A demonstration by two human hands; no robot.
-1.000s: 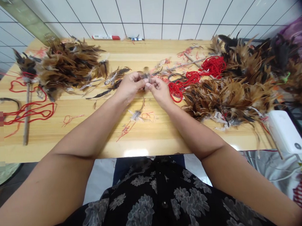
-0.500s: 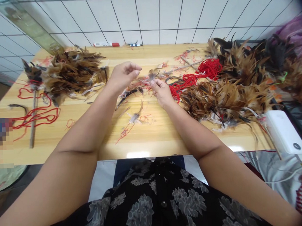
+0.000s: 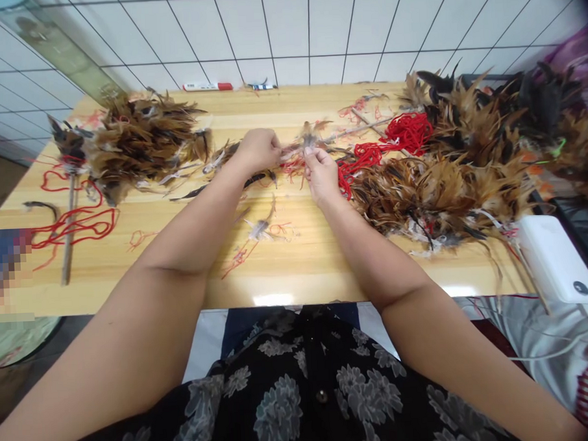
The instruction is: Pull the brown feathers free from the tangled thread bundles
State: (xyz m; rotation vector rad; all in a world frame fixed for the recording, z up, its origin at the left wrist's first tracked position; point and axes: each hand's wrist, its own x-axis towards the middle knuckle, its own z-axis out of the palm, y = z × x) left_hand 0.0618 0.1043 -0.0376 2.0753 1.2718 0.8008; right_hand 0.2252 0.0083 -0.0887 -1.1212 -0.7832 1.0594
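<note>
Over the middle of the table, my right hand pinches a small tuft of grey-brown feathers between thumb and fingertips. Just to its left is my left hand, its fingers curled closed; what they grip is hidden. Red string scraps lie on the table between and beneath the hands. A long dark feather rests below my left hand, and a loose pale feather tuft with red threads lies nearer the front.
Brown feather bundles flank the hands, one at left and a larger one at right. A tangle of red cord lies beside the right bundle. At far left stands a stick with red cord; a white power bank sits right.
My left hand has moved right and its fingers have curled closed, where they were more spread before. My right hand has shifted slightly right, still pinching the feather tuft.
</note>
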